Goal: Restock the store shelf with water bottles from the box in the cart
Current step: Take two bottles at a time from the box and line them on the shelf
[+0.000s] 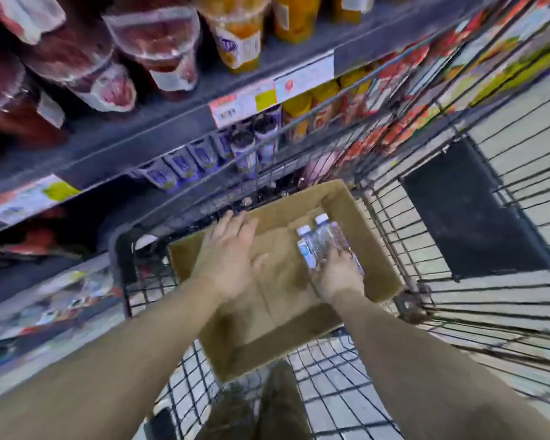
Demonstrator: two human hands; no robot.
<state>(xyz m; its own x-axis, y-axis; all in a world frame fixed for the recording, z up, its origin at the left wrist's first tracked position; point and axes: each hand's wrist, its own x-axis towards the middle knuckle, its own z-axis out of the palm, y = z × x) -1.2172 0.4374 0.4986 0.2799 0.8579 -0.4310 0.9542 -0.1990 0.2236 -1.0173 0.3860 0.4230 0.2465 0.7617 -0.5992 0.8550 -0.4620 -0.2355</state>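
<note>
Head: right hand apparently around bottles.

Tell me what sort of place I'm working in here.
Most likely a supermarket aisle: shelves of bottled drinks with price tags on the edge, and a wire shopping cart holding a cardboard box.

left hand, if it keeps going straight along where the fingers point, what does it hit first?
Probably the far wall of the cardboard box: the left hand is open, fingers aimed there, fingertips near its rim. Height is unclear; it may pass over to the cart wire behind.
</note>
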